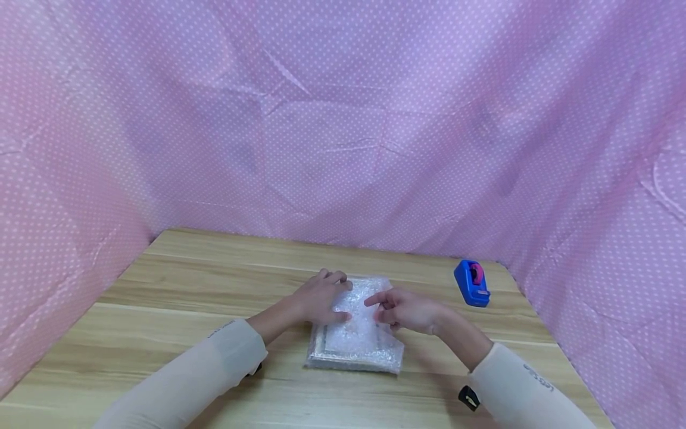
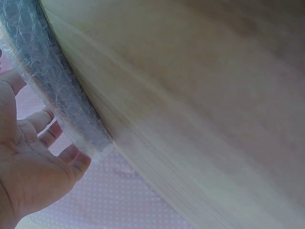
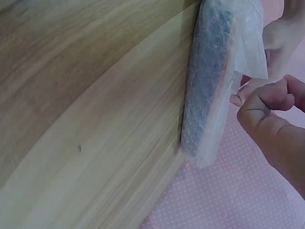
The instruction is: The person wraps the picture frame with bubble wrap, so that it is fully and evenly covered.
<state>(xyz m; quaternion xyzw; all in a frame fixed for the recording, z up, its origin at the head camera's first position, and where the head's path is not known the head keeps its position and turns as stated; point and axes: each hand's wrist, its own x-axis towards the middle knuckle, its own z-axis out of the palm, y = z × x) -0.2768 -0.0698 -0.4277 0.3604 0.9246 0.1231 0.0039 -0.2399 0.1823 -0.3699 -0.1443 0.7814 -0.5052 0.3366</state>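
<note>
A flat rectangular frame in clear bubble wrap lies on the wooden table, its pale border showing through the wrap near the front. My left hand rests on its upper left part, fingers spread and thumb laid on top. In the left wrist view, the fingers of that left hand lie along the wrapped edge. Over the right side is my right hand, index finger extended and the other fingers bent. A loose flap of wrap stands out beside the right hand in the right wrist view.
A blue tape dispenser with a pink roll stands at the back right of the table. Pink dotted cloth hangs behind the table and along both sides.
</note>
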